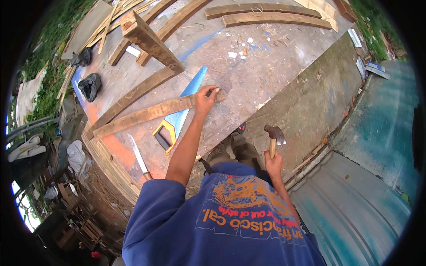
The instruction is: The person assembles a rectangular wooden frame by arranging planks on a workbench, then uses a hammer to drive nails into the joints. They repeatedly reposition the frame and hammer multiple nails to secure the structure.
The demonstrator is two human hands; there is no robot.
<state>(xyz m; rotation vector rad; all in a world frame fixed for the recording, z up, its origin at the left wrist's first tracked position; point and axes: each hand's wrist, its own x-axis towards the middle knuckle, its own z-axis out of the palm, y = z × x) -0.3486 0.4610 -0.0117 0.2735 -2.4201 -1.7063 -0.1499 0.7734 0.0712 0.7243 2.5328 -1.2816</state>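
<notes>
My right hand (273, 163) grips the wooden handle of a claw hammer (275, 134), its rusty head raised off to the right of the work surface. My left hand (207, 98) is closed in a pinch over the far end of a wooden board (146, 115); whatever small thing sits between its fingertips is too small to make out. Beneath that board lies a handsaw (178, 119) with a blue blade and a yellow and black handle. To the left of the saw rests a knife (138, 155) with a wooden handle.
Behind the board, a longer plank (133, 95) meets an upright timber post (153, 42). Two loose beams (275, 19) lie at the back. Black plastic bags (90, 86) sit at the left edge. Metal sheets (350, 195) stand at the right.
</notes>
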